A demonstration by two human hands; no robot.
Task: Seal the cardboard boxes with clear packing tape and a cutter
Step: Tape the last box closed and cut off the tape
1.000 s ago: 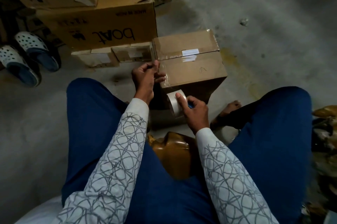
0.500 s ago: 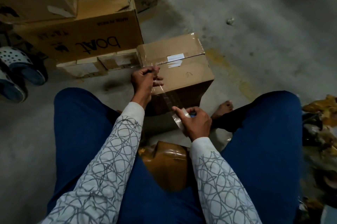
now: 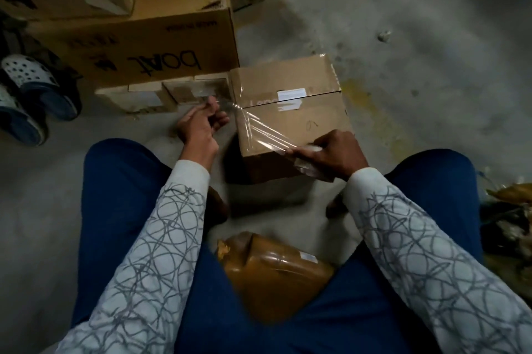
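Both ends of the clear tape strip (image 3: 259, 130) are held: the left hand (image 3: 198, 129) pinches the free end, the right hand (image 3: 336, 152) grips the tape roll (image 3: 310, 166). The strip stretches over the near top of the cardboard box (image 3: 313, 117), standing on the floor (image 3: 403, 36).

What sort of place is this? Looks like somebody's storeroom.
Likely a storeroom or packing corner: bare concrete floor, stacked cardboard cartons, and a seated person whose left hand and right hand stretch clear tape over a small box.
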